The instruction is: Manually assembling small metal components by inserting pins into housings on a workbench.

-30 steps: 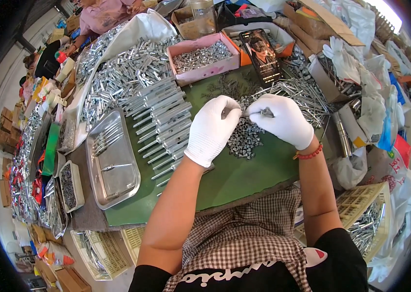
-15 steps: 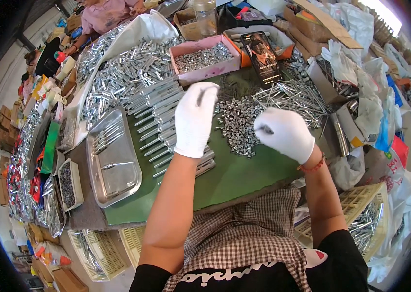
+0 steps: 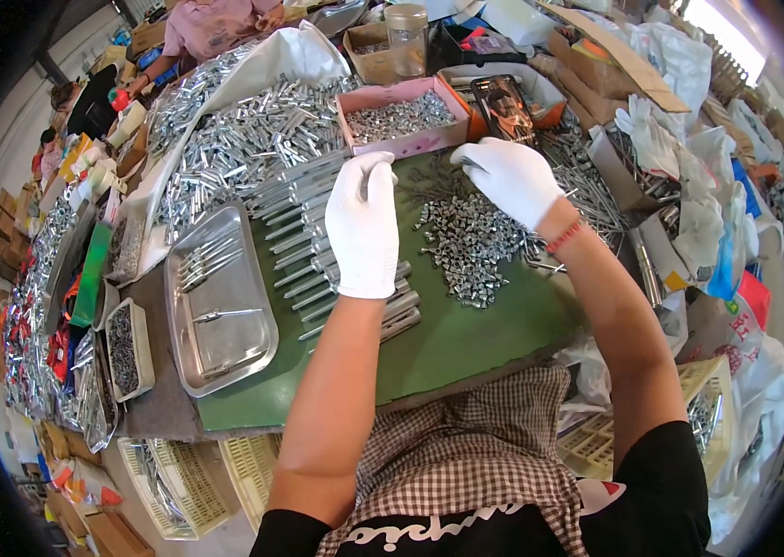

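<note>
My left hand point(image 3: 361, 227), in a white glove, is closed in a pinch over the far end of a row of metal tubes with rods point(image 3: 304, 255). Whatever its fingertips hold is hidden. My right hand point(image 3: 511, 181), also gloved, hovers beyond a pile of small silvery metal pieces point(image 3: 471, 246). Its fingers are bent together and point left, above a scatter of small dark screw-like parts point(image 3: 429, 176). Anything between them is too small to make out. Long thin metal rods point(image 3: 587, 190) lie partly behind my right wrist.
A metal tray point(image 3: 225, 348) with a few assembled rods lies left on the green mat point(image 3: 466, 343). Behind are a heap of metal tubes point(image 3: 253, 139), a pink box point(image 3: 401, 141) of small parts and a phone point(image 3: 505, 107). A co-worker point(image 3: 211, 28) sits at the far left.
My right hand has moved away from me and left, off the silvery pile toward the dark parts, its fingers now pointing left. My left hand has stayed nearly in place, pinched.
</note>
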Action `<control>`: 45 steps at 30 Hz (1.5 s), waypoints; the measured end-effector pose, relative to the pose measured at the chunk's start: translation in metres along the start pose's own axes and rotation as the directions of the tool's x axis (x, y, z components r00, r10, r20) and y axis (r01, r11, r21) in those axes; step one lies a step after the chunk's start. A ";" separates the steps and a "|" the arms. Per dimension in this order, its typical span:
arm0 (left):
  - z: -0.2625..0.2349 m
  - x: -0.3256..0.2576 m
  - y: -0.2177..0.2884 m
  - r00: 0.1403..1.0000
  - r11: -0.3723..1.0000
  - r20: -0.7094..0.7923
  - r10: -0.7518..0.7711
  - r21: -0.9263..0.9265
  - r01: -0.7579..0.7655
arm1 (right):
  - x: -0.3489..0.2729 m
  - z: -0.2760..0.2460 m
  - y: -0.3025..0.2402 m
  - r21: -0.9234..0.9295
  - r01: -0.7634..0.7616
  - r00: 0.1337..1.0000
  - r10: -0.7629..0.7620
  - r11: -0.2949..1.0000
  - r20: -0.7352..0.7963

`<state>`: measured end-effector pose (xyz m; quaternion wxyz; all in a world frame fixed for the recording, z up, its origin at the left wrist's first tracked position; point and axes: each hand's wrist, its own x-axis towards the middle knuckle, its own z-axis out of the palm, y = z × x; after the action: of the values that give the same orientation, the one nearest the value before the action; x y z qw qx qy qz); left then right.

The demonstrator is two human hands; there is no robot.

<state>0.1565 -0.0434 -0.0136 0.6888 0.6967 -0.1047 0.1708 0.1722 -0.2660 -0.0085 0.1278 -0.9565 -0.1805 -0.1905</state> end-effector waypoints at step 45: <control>0.021 -0.024 0.018 0.834 0.928 0.529 0.156 0.211 -0.308 | -0.066 -0.026 -0.041 0.867 -0.472 0.847 0.352 0.157 0.397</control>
<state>0.1299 -0.0674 -0.0055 0.5026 0.7911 -0.3393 0.0796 0.0905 -0.2569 -0.0051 0.7034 -0.7093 0.0038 0.0452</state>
